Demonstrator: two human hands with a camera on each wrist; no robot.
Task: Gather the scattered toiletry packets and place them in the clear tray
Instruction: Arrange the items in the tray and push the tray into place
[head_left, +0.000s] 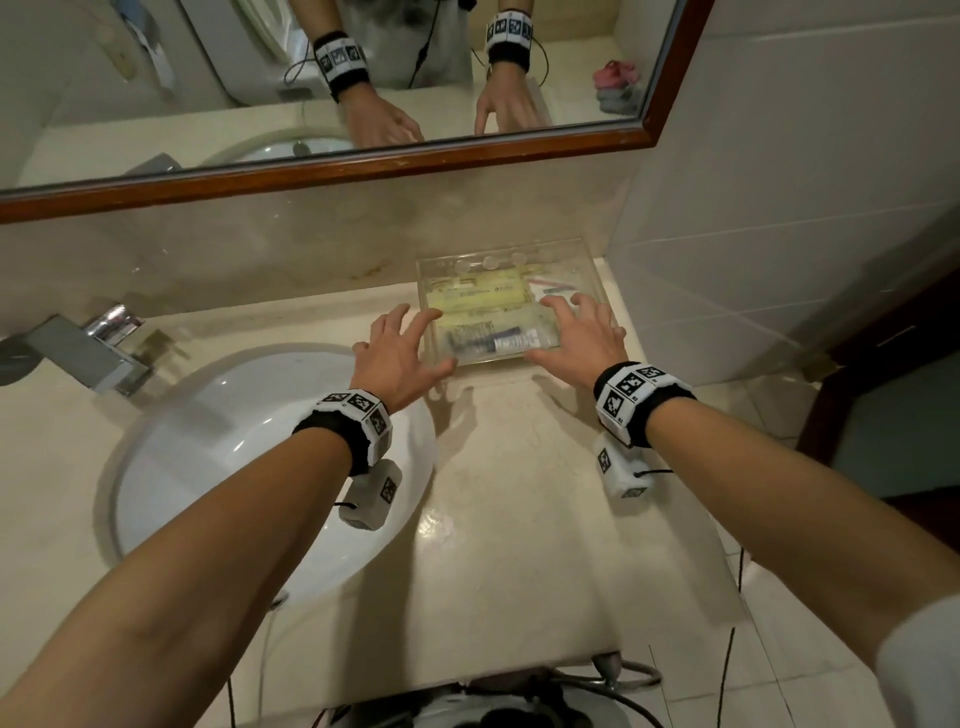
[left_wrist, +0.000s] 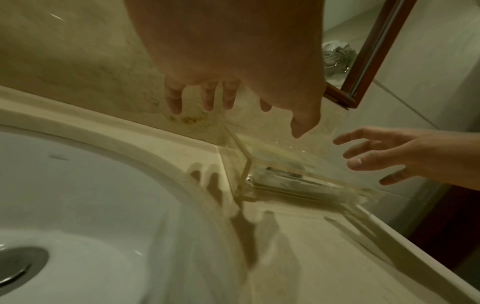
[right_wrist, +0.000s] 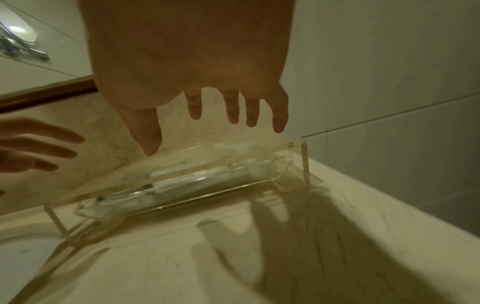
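Observation:
A clear tray stands on the counter against the back wall. Inside it lie yellow packets and a dark tube with a white label. My left hand hovers at the tray's left front corner with its fingers spread, holding nothing. My right hand hovers over the right front corner, also spread and empty. In the left wrist view, the left hand hangs above the tray's corner. In the right wrist view, the right hand sits just above the tray's rim.
A white sink with a chrome faucet lies left of the tray. A wood-framed mirror hangs above the backsplash. A tiled wall closes the right side. Beige counter spreads in front of the tray, ending at its right edge.

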